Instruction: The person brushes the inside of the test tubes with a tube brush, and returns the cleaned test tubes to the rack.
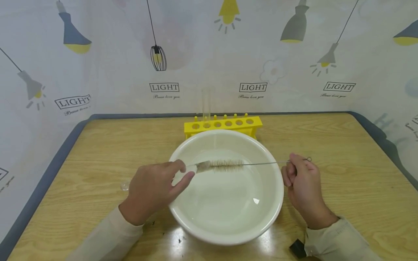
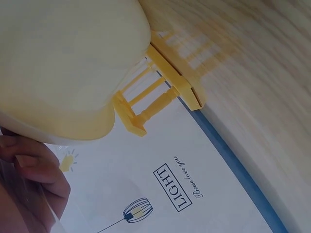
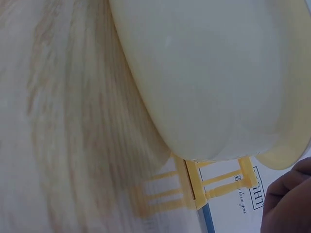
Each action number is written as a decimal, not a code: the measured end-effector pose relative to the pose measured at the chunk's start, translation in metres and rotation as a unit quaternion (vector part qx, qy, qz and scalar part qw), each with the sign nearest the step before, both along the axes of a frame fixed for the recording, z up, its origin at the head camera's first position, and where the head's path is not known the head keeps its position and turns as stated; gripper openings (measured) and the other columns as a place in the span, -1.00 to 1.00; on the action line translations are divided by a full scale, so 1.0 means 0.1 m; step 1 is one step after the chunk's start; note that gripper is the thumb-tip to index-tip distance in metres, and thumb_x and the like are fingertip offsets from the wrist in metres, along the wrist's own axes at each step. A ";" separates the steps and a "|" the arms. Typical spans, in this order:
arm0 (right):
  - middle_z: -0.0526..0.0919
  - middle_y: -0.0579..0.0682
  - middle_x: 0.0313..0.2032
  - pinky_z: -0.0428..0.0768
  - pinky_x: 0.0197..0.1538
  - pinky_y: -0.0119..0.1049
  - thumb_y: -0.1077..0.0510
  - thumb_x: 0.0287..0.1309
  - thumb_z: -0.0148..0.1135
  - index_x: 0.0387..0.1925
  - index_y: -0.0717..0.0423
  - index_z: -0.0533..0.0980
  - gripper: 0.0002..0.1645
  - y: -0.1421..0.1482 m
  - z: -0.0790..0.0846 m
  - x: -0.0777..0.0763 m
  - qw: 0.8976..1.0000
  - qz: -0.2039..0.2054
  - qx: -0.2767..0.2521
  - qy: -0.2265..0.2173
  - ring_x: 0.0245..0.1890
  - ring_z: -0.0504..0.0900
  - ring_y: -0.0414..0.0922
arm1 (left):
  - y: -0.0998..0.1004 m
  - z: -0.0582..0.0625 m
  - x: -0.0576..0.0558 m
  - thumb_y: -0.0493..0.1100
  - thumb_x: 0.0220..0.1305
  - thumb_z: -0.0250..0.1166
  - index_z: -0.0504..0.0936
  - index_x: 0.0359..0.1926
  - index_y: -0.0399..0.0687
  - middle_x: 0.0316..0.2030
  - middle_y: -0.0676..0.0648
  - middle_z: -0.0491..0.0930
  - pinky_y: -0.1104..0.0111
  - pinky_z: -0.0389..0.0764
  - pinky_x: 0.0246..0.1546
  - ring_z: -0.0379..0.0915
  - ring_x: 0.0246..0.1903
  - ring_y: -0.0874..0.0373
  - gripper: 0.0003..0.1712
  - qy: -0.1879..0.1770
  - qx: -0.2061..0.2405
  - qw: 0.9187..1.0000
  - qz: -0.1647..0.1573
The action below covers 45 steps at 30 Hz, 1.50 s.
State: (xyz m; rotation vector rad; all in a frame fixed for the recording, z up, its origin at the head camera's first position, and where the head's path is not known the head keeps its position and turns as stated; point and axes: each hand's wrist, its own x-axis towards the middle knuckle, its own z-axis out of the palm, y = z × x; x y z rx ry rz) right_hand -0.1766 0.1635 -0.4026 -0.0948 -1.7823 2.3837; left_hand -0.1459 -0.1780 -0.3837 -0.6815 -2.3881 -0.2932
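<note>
In the head view my left hand (image 1: 153, 185) grips a clear test tube (image 1: 125, 186) lying almost level over the left rim of a white basin (image 1: 225, 232). Its rounded end sticks out behind the hand, and the fingers hide its middle. A test tube brush (image 1: 226, 165) with pale bristles lies across above the basin, its tip end inside the tube's mouth. My right hand (image 1: 303, 181) pinches the brush's thin wire handle by the looped end, just right of the basin. Curled left fingers (image 2: 41, 170) show below the basin's rim in the left wrist view.
Behind the basin stands a yellow test tube rack (image 1: 228, 124) with another clear test tube (image 1: 206, 105) upright in it. A small black object (image 1: 298, 249) is beside the right sleeve. The wooden table (image 1: 81, 174) ends at a printed wall covering (image 1: 209, 72).
</note>
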 end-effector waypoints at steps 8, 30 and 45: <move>0.15 -0.13 -0.79 0.16 -0.64 -0.34 0.19 0.53 -0.10 -0.77 0.13 0.24 -0.38 0.00 0.00 0.01 1.000 0.007 -0.013 -0.001 -0.81 0.16 -0.20 | 0.01 0.00 0.00 0.26 0.50 -0.13 0.55 -0.46 0.08 -0.79 0.19 0.28 0.55 -0.05 -0.76 -0.08 -0.76 0.41 -0.45 0.011 -0.002 1.000 0.001; 0.18 -0.18 -0.80 0.29 -0.64 -0.44 0.11 0.55 -0.12 -0.76 0.10 0.28 -0.38 -0.03 -0.01 0.01 0.999 0.020 0.022 -0.038 -0.77 0.22 -0.27 | 0.00 0.01 0.01 0.22 0.47 -0.06 0.54 -0.46 0.09 -0.78 0.19 0.29 0.54 -0.04 -0.76 -0.07 -0.77 0.41 -0.51 0.008 0.001 1.000 0.004; 0.20 -0.24 -0.82 0.27 -0.67 -0.47 0.08 0.56 -0.14 -0.76 0.07 0.31 -0.36 -0.05 -0.05 0.01 0.997 0.032 0.010 -0.063 -0.80 0.23 -0.33 | 0.01 -0.01 0.01 0.19 0.42 0.01 0.55 -0.46 0.08 -0.79 0.19 0.30 0.54 -0.04 -0.77 -0.03 -0.79 0.40 -0.57 0.009 0.017 1.000 0.005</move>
